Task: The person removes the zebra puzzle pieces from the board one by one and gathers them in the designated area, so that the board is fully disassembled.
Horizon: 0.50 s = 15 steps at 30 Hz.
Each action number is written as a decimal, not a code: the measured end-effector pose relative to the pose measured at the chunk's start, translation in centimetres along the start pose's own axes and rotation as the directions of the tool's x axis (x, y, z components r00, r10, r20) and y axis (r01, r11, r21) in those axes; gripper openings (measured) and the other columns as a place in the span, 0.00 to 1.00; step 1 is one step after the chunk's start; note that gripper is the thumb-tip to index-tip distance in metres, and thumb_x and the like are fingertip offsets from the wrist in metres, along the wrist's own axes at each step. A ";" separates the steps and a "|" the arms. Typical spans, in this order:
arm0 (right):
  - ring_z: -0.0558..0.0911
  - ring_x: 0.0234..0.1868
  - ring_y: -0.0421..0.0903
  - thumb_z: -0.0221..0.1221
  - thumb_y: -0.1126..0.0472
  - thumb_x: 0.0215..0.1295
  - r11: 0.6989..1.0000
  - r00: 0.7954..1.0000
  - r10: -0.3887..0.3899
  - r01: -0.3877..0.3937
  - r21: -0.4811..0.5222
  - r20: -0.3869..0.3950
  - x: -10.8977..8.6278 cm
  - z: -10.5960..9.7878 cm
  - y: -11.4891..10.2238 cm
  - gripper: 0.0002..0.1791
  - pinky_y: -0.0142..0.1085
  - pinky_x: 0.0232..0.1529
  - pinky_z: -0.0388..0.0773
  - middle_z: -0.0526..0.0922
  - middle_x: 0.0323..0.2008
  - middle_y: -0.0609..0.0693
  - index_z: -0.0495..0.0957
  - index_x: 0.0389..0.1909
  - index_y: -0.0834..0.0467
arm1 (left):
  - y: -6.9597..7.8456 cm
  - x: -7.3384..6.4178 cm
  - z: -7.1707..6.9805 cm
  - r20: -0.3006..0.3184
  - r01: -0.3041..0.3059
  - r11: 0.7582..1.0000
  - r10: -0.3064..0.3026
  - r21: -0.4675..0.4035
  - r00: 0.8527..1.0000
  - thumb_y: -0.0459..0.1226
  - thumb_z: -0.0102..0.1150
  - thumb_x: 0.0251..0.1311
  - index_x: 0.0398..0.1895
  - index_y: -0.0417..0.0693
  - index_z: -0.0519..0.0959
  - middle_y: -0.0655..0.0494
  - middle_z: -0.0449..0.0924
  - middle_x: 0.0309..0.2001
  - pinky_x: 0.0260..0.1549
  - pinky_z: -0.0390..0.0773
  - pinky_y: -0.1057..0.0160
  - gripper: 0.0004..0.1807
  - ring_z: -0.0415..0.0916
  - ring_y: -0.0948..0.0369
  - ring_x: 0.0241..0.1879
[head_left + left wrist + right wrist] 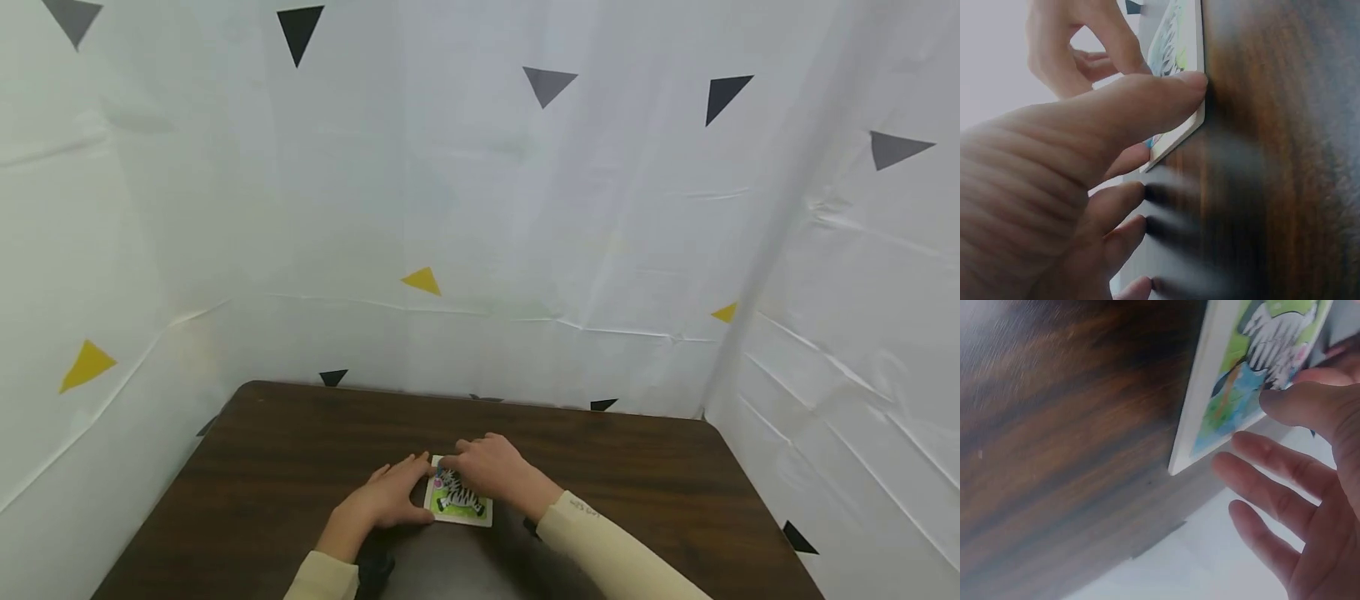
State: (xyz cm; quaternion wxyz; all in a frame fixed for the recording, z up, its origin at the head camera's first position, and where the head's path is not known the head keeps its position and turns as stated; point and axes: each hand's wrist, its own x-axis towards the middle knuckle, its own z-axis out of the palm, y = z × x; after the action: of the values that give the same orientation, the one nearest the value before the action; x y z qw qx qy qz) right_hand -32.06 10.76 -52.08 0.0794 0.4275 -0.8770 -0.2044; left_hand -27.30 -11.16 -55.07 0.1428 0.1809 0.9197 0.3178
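A small square zebra puzzle board (459,502) with a pale border lies flat on the dark wooden table. My left hand (386,497) holds its left side, the thumb at the near-left corner and the index finger farther up the edge. In the left wrist view that thumb (1172,94) rests over the board's edge. Over the far right part of the picture is my right hand (498,473), covering some of it. In the right wrist view its thumb (1288,406) is at the picture's surface, while other fingers extend loosely past the border. Its index fingertip is hidden there.
Brown wood-grain tabletop (315,433) surrounds the board. White sheeting (480,208) with black, grey and yellow triangles hangs behind the table and along both sides. A dark band (375,571) is on the left wrist.
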 end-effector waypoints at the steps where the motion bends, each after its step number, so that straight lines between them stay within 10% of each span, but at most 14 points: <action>1: 0.88 0.36 0.38 0.60 0.50 0.81 1.000 1.000 -0.005 0.005 -0.010 0.008 0.1 0.0 0.0 0.20 0.36 0.41 0.87 0.89 0.48 0.40 0.81 0.68 0.30 | 0.2 0.0 0.1 -0.010 -0.004 1.000 0.005 0.010 1.000 0.52 0.78 0.62 0.70 0.49 0.77 0.40 0.60 0.84 0.78 0.51 0.24 0.37 0.54 0.38 0.84; 15: 0.86 0.33 0.37 0.67 0.47 0.76 0.976 0.986 -0.141 0.153 -0.152 0.086 1.0 -1.0 1.6 0.29 0.35 0.41 0.86 0.88 0.51 0.36 0.73 0.73 0.23 | 1.5 -0.2 0.9 -0.017 -0.017 0.994 0.019 0.107 1.000 0.46 0.78 0.63 0.60 0.56 0.82 0.47 0.64 0.83 0.81 0.54 0.30 0.24 0.66 0.42 0.79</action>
State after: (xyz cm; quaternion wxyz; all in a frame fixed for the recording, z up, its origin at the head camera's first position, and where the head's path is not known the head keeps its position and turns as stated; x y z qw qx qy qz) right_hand -33.53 10.52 -50.55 0.0648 0.4757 -0.8264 -0.2943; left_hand -26.39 -9.71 -54.78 0.1219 0.1936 0.9349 0.2712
